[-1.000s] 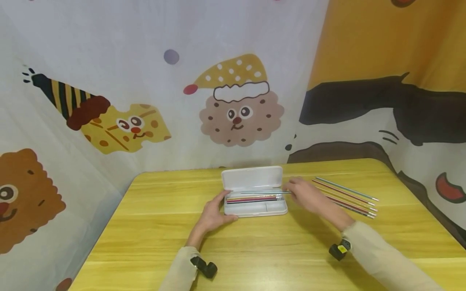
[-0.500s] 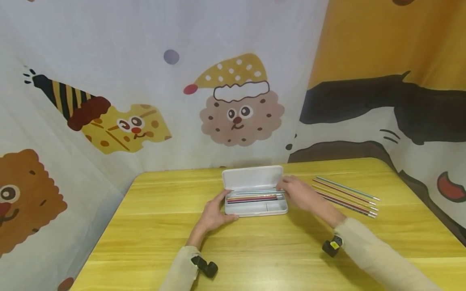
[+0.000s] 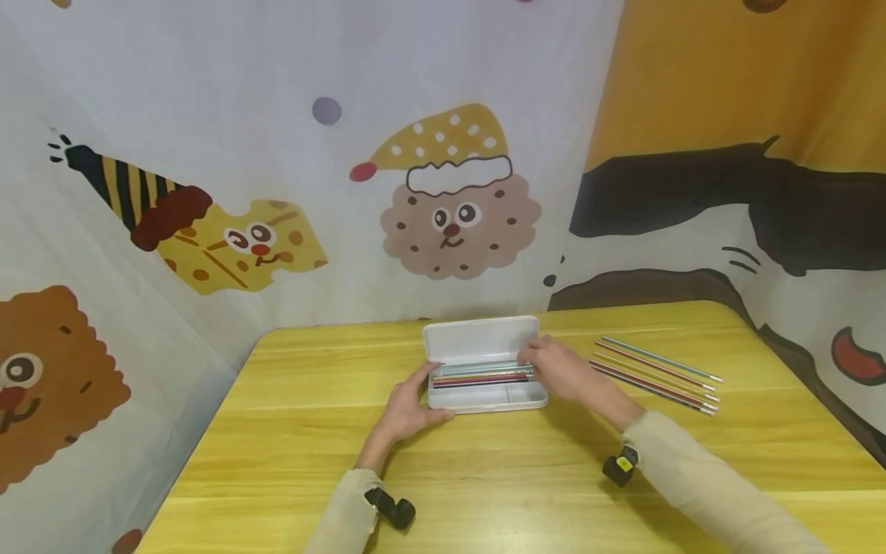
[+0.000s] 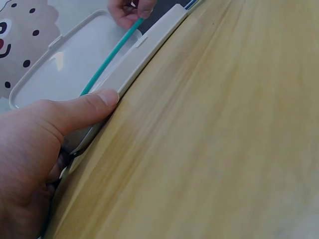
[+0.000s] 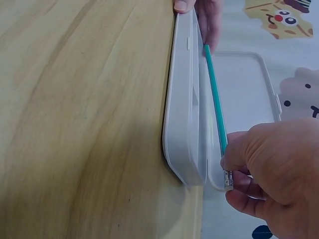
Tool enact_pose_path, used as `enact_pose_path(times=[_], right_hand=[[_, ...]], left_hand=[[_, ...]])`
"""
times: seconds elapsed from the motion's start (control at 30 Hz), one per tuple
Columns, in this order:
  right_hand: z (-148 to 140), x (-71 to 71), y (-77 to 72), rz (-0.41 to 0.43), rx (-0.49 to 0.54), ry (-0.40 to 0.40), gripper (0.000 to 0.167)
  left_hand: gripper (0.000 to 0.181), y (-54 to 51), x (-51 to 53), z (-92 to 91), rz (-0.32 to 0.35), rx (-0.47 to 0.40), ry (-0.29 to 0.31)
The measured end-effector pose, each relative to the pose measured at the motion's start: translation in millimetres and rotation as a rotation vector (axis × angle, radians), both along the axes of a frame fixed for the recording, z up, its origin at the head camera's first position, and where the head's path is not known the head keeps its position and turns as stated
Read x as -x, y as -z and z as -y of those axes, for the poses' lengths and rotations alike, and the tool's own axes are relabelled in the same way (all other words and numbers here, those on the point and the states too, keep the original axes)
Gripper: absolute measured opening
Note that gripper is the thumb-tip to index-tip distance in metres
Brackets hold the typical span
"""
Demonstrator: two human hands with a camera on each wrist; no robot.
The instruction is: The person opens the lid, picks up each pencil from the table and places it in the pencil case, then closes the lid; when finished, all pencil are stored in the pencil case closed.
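Note:
A white pencil case (image 3: 471, 397) lies on the table with its lid raised at the back. Several pencils (image 3: 481, 379) rest side by side in its long compartment. My left hand (image 3: 404, 409) grips the case's left end, thumb along the front wall and fingers toward the back. Between thumb and fingers, my right hand (image 3: 562, 371) pinches a teal pencil (image 5: 216, 99) near its eraser end. That pencil extends lengthwise over the rear part of the case. In the right wrist view its far tip reaches the fingers of the left hand (image 5: 212, 22).
To the right of the case, several loose pencils (image 3: 657, 373) lie slanted on the wooden table (image 3: 484, 477). A small divided section sits at the case's front right. Behind the table hangs a curtain (image 3: 332, 192) with cartoon prints.
My right hand has moved left with the teal pencil, from beyond the case's right end to over its right rear corner. The left hand stays on the case.

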State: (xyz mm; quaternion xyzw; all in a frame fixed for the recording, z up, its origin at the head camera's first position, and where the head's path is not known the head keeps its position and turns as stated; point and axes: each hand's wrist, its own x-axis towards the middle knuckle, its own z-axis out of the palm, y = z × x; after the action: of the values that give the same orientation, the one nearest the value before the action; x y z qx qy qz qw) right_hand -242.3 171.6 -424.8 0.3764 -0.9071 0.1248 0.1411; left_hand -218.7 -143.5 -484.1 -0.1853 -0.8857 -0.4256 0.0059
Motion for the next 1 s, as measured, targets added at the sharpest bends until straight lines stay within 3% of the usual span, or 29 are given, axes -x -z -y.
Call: enact_pose_path(times=[1.0], right_hand=[[17.9, 9.0, 9.6, 0.024, -0.113, 0.050, 0.028]], left_hand=[[0.089, -0.6, -1.3, -0.2, -0.004, 0.016, -0.007]])
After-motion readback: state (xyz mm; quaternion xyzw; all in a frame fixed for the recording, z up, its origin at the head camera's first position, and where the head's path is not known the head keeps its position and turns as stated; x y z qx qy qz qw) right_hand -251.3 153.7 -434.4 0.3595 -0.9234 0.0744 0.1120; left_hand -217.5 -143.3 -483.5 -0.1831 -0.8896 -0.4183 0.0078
